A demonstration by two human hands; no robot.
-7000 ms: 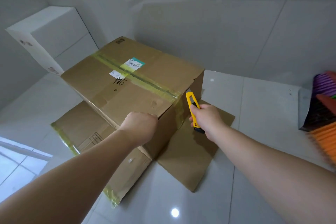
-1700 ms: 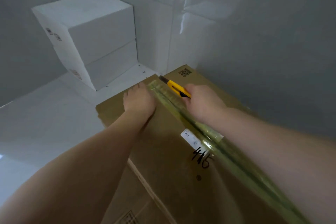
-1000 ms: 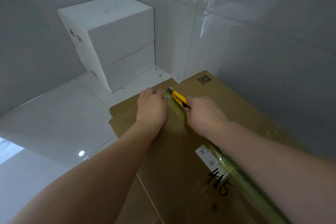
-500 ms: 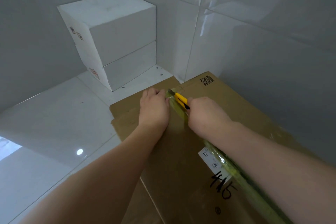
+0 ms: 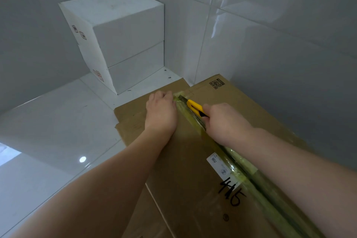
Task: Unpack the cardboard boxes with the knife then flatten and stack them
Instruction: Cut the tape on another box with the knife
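Note:
A large brown cardboard box (image 5: pixel 193 170) fills the lower right, its top seam covered by a strip of yellowish tape (image 5: pixel 228 154) and marked "445" in black. My right hand (image 5: pixel 224 121) grips a yellow utility knife (image 5: pixel 194 106), whose blade lies in the taped seam near the box's far edge. Just left of the seam, my left hand (image 5: pixel 161 112) presses palm-down on the top flap, its fingertips at the far edge. Flattened brown cardboard (image 5: pixel 127 116) lies under the box and sticks out on the left.
Two white boxes (image 5: pixel 119 38) stand stacked in the corner of the tiled walls, beyond the brown box. Glossy white floor tiles (image 5: pixel 58 121) spread to the left. A grey wall (image 5: pixel 289 63) rises close behind the box on the right.
Over the last second the knife and my right hand slid slightly back toward me along the tape. My left hand stayed pressed on the flap. Seven seconds ago the knife was at the box's near side.

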